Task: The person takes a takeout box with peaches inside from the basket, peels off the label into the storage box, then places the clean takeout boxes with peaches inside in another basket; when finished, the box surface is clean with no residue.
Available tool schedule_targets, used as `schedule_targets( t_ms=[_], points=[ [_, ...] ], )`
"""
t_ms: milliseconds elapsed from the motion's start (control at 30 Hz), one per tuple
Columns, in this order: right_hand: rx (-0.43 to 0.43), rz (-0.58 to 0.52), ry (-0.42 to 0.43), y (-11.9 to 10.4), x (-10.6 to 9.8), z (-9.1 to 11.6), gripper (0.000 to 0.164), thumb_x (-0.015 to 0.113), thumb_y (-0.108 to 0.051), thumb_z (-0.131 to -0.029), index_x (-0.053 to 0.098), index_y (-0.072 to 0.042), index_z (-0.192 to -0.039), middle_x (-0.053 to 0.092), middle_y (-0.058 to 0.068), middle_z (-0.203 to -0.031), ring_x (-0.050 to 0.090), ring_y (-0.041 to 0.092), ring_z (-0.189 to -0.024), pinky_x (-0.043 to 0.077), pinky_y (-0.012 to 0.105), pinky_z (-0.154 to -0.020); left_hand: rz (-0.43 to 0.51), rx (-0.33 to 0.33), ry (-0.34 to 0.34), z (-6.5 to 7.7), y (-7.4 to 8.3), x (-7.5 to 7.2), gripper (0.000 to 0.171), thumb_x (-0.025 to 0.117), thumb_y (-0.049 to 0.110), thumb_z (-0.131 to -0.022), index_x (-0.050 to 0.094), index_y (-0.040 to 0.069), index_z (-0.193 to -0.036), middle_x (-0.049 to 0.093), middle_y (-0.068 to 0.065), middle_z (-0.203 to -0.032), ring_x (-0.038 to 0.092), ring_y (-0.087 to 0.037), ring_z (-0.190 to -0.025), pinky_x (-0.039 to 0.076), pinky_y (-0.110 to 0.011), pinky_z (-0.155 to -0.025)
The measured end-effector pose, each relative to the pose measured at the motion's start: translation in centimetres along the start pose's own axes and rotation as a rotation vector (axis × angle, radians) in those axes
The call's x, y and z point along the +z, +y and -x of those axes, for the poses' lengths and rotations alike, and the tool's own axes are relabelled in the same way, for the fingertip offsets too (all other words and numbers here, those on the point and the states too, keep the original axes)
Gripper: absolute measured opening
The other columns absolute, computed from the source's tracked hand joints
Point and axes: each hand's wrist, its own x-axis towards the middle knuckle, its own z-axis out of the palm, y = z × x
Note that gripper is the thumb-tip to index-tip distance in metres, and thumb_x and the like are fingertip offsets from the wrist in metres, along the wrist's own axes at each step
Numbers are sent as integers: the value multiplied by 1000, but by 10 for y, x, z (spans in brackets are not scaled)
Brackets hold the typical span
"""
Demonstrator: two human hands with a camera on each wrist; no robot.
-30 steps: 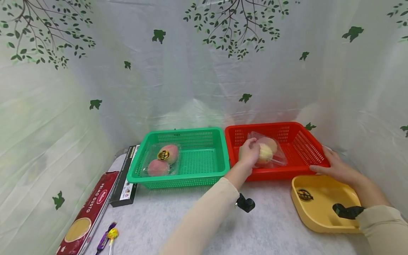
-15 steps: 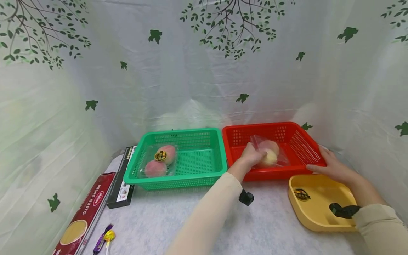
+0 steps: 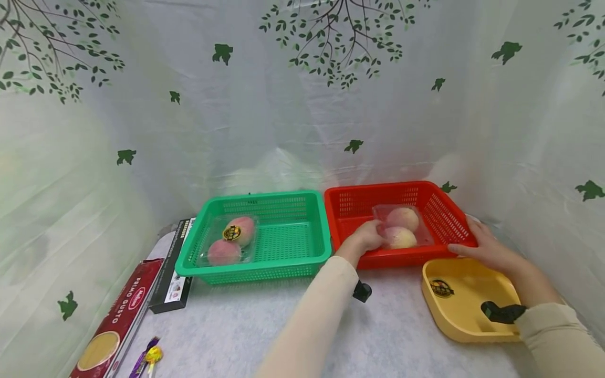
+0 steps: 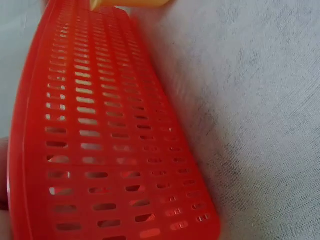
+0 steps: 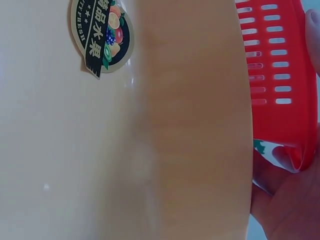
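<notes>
Left hand (image 3: 367, 237) is touching one clear pack (image 3: 403, 228) of two round fruits (image 3: 402, 217), grip unclear | pack is lying in one red basket (image 3: 406, 257), bench's (image 3: 246, 320) back edge | right hand (image 3: 489, 252) is holding basket's front-right corner

Soft, even light fills the head view, giving the curtain (image 3: 279, 123) a milky sheen. The red basket (image 4: 75, 125) looks dim and soft-focused up close; tiny glare spots dot the yellow tray (image 5: 192, 125).

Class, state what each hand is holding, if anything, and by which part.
Right hand: the red basket, by its near right corner. Left hand: at the left edge of the clear two-peach pack; whether it grips cannot be told.
</notes>
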Motion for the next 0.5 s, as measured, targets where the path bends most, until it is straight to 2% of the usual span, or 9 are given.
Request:
schedule_targets(
  t_ms=[167,267,400,500],
  points=[
    [2,3,-7,-1,2,0,107,59,-54,-94,-8,-2,-158,2,41,-155,25,59,-127,35,76,-97,-26,-22,-125,-4,-3,0,65,68,13,-91,46,26,-151,55,-4,-144,50,-24,-120,47,-44,-108],
    [4,1,-5,-2,2,1,106,59,-54,-94,-9,-2,-158,3,42,-155,25,59,-127,36,76,-97,-43,-1,-155,-8,-2,1,64,63,14,-94,42,27,-153,51,-3,-150,47,-24,-125,39,-48,-115],
    [5,-3,4,-2,2,0,107,60,-54,-94,-8,-3,-158,4,41,-154,26,58,-126,37,75,-96,-37,18,-119,-6,-1,3,61,65,17,-94,45,27,-151,56,-3,-143,51,-23,-120,42,-46,-113],
    [2,-5,13,-1,1,0,106,60,-54,-93,-8,-4,-158,4,41,-154,26,58,-126,37,75,-96,-68,46,-24,-4,0,5,56,65,23,-94,50,23,-148,60,-3,-138,54,-20,-113,47,-43,-109]
  ],
)
